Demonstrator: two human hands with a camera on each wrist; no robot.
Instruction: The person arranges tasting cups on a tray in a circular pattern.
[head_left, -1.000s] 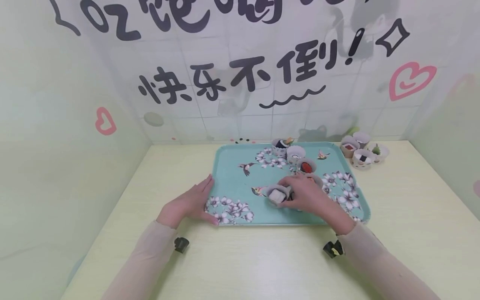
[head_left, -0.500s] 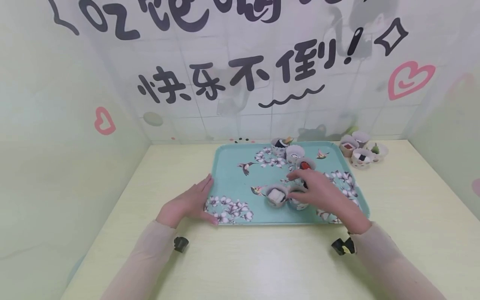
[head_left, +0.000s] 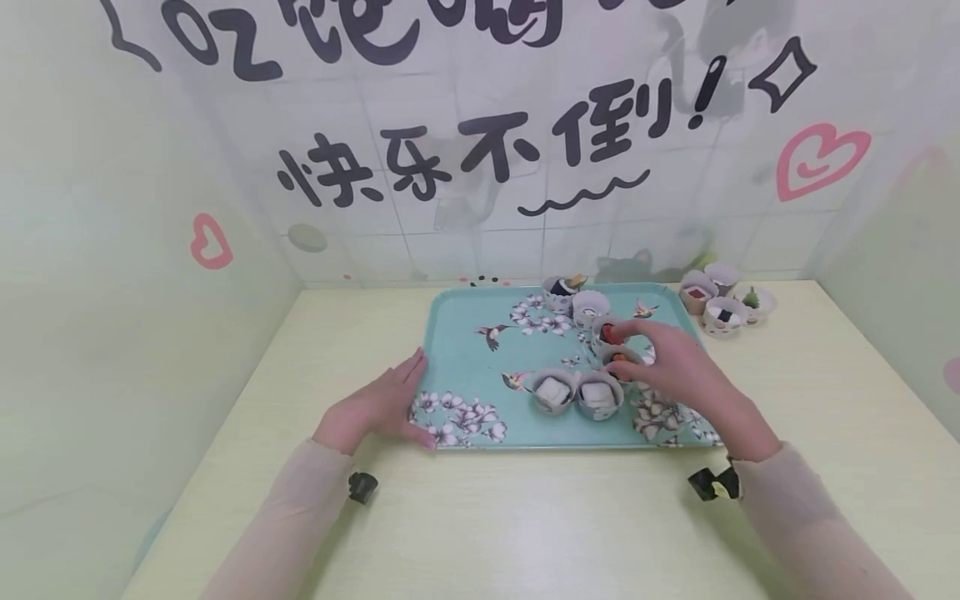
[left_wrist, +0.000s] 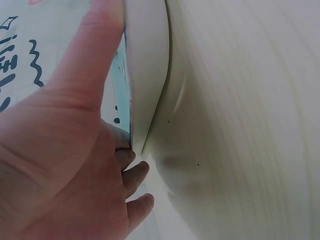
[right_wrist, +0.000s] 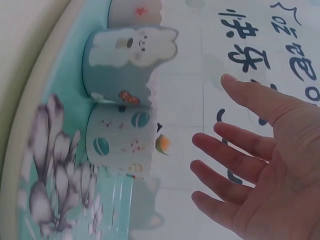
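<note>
I see the left hand [head_left: 378, 407] resting flat on the tray [head_left: 457, 350] corner, thumb on the rim, probably to steady it; the right hand [head_left: 678, 367], fingers relaxed, holding nothing, hovers by the paper cups [head_left: 611, 343] mid-tray.

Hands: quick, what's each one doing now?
Left hand: open, fingers resting on the tray edge.
Right hand: open, holding nothing, over the paper cups.
</note>
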